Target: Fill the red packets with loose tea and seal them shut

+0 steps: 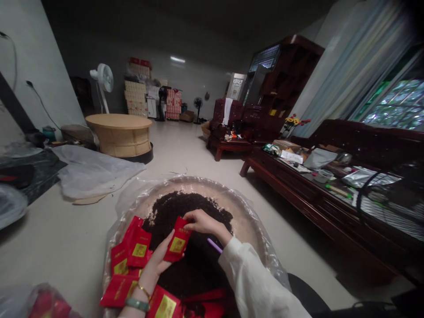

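A red packet (pixel 178 240) with a gold square label is held upright over the basket. My left hand (pixel 163 256) wraps its lower side, with a gold bracelet and a green bangle on the wrist. At the packet's top edge, the fingers of my right hand (pixel 202 221) pinch its upper corner. Below lies a heap of dark loose leaves, likely tea (pixel 195 203), spread in a wide round basket (pixel 245 212) lined with clear plastic. Several more red packets (pixel 139 249) lie at the basket's left and near side. A purple handle (pixel 215 245) pokes out beside my right forearm.
On the right stands a long dark wooden table (pixel 298 185) covered with bags and small items, with a black wire fan (pixel 384 198) nearer me. A plastic sheet (pixel 96 170) lies on the floor at left, before a round woven stand (pixel 121 137).
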{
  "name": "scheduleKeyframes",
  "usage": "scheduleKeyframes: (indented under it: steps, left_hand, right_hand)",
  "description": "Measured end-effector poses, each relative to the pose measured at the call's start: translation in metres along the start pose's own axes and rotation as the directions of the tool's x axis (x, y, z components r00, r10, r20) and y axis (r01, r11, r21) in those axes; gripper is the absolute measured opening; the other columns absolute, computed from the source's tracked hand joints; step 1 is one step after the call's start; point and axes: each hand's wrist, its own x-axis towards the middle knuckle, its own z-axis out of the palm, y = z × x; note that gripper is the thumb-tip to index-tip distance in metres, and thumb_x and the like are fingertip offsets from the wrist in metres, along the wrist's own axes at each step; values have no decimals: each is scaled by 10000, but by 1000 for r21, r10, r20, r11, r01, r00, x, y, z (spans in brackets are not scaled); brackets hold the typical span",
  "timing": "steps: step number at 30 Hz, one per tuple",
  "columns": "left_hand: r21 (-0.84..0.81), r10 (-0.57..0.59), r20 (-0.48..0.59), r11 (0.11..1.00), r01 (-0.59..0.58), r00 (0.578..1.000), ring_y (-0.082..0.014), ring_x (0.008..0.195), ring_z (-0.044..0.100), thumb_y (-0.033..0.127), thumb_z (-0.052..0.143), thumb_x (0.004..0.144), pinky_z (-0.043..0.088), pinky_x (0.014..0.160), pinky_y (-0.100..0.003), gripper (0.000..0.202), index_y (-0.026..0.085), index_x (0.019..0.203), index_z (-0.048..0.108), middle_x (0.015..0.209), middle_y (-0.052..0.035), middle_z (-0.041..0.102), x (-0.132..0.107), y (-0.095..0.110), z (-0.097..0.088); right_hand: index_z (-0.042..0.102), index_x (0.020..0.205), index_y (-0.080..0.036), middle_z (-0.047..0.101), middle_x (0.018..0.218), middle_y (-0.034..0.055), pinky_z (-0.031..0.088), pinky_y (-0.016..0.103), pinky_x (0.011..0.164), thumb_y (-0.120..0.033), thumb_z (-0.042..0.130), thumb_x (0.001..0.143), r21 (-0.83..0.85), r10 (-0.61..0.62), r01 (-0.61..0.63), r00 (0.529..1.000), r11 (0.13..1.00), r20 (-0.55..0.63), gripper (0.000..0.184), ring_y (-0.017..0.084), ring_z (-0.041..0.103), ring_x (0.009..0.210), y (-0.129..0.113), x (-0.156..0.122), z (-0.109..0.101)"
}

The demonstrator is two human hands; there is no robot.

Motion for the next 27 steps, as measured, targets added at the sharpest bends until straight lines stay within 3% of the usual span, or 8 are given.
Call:
scheduleKeyframes:
  steps: [3,6,9,12,16,19,23,27]
  left_hand:
    - [5,-46,55,999,45,997,-179,514,647,369,484,894,528,467,-280,352,57,856,645,668,-117,705,-1,0,1]
    - [3,-49,92,999,49,995,-178,514,649,386,503,881,531,474,-277,358,57,870,644,684,-121,708,0,0,0]
    - [-15,-45,113,999,47,993,-178,552,665,395,481,892,543,499,-283,365,68,919,640,761,-127,724,1,0,-1]
    - [-35,-50,128,998,55,991,-187,596,680,409,458,902,560,537,-310,375,83,972,632,829,-125,730,3,0,-3]
    - [-42,-64,156,997,72,986,-210,628,692,449,456,894,568,557,-350,393,112,1020,613,872,-116,730,4,-2,-5]
    - [-14,-36,197,999,40,980,-226,643,696,526,480,856,560,553,-353,474,116,1067,589,929,-136,721,3,-4,-6]
    - [128,66,246,987,-100,967,-229,662,699,446,695,725,546,570,-320,514,132,1105,553,984,-152,708,1,-9,-7]
    - [300,73,272,941,-157,960,-202,620,691,311,787,632,522,569,-281,506,133,1046,556,983,-154,706,0,-13,-4]
  right_hand:
    - [693,894,-166,692,759,-9,459,210,640,-147,621,747,178,27,-23,999,984,-21,165,132,620,693,17,0,-3]
    - [696,900,-164,691,734,0,477,229,629,-174,609,762,243,94,-69,991,968,-93,164,141,626,668,34,1,-5]
    - [703,898,-172,704,833,31,482,284,755,-174,609,774,119,114,-85,959,989,-261,155,177,641,798,44,1,-7]
    - [700,939,-189,682,947,56,441,319,864,-238,614,808,-46,27,-47,932,998,-363,165,194,610,924,40,-3,-6]
    - [686,980,-195,635,907,41,452,244,723,-324,681,771,-114,-62,32,960,993,-273,246,147,585,790,25,-7,7]
    - [708,823,-172,615,753,8,411,204,622,-272,693,765,-114,-34,10,978,993,-205,117,118,553,679,20,-6,16]
    - [712,732,-161,611,683,-7,382,194,596,-241,653,806,-35,12,-22,964,999,-264,123,101,539,635,23,-3,19]
    - [698,638,-165,598,687,9,384,222,646,-329,660,804,-137,-30,-22,929,990,-369,236,122,519,690,29,-3,19]
